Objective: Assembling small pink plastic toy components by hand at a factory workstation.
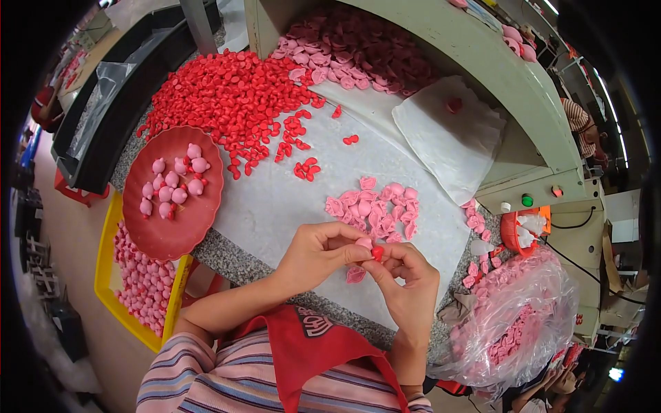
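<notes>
Both hands meet above the white sheet (pixel 289 227) in front of me. Pinched in my left hand (pixel 318 253) is a small pink plastic piece (pixel 364 243), rounded like an animal head. The fingertips of my right hand (pixel 405 277) close on a small glossy red plastic piece (pixel 376 253), which touches the pink one. Fingers partly hide both pieces. Just beyond my hands lies a loose cluster of pink molded pieces (pixel 377 209), some hollow like shells. One more pink shell (pixel 355 275) rests close below my fingers.
A big heap of red pieces (pixel 220 100) spreads at the far left. Nearer left, a red scalloped plate (pixel 141 237) holds several pink-and-red figures, above a yellow crate (pixel 105 275) full of them. Pink shells (pixel 372 51) fill a machine opening. At right sits a clear plastic bag (pixel 551 303) of pink pieces.
</notes>
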A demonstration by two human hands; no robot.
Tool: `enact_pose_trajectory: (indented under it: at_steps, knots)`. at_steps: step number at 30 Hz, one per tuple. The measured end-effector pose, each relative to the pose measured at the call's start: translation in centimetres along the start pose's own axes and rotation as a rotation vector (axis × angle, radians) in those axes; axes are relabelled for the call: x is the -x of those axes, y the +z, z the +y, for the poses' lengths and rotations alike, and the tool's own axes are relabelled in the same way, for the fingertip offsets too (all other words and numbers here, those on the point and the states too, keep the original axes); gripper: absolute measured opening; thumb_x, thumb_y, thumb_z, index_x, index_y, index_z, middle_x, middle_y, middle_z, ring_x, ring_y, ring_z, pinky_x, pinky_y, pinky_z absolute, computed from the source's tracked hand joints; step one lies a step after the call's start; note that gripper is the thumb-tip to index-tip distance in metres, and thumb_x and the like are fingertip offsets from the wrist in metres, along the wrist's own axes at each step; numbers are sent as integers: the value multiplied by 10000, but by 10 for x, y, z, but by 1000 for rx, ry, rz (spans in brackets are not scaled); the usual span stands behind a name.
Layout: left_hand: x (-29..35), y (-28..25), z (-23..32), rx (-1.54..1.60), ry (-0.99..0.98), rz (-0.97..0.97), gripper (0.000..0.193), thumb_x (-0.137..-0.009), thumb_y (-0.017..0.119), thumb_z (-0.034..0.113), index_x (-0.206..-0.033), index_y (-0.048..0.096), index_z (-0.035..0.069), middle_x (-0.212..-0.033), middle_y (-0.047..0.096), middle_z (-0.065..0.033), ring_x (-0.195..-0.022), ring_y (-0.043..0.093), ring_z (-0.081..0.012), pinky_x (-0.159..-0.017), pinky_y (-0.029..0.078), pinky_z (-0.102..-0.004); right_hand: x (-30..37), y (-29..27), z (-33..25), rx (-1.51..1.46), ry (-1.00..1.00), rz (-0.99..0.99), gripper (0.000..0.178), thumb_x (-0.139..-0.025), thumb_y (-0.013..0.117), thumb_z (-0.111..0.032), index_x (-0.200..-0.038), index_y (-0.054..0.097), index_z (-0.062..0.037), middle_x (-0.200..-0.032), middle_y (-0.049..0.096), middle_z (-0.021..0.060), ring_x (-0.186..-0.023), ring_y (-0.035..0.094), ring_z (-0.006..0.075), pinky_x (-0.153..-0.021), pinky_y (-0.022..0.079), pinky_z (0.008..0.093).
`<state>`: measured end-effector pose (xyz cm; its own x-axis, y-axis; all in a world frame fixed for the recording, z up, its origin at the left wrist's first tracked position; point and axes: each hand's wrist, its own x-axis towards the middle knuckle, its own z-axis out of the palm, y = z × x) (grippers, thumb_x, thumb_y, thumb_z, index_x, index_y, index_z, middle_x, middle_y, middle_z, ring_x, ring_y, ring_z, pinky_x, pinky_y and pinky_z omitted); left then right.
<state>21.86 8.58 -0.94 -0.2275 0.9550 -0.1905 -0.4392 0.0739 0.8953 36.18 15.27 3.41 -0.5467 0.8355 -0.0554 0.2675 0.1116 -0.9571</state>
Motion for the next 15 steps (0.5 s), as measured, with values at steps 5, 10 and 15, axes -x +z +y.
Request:
enact_pose_trajectory:
  at_steps: [5, 10, 15]
  knots:
    - [-7, 3, -5, -35, 17, 29, 165, -815, 624, 21, -971, 617, -33, -862, 639, -75, -787, 613, -119, -716, 510, -247, 1, 3, 0, -7, 42, -42, 219, -703, 719, 38, -882, 592, 37, -744, 587, 17, -642, 536, 51, -567, 447, 181]
    - [-9, 0, -2, -71, -40, -25, 167, -812, 628, 20, -970, 616, -32, -849, 639, -79, -779, 616, -123, -736, 510, -262, -1, 2, 13, -128, 146, 10, 206, -701, 723, 31, -853, 584, 23, -748, 587, 4, -628, 517, 40, -557, 449, 180]
    - [-6, -3, 12, -71, -79, -68, 134, -802, 632, -11, -930, 602, -38, -848, 635, -86, -798, 619, -129, -742, 514, -260, -1, 7, 18, 36, -53, 13, 228, -671, 740, 11, -832, 579, 3, -713, 573, 12, -587, 515, 62, -551, 452, 198]
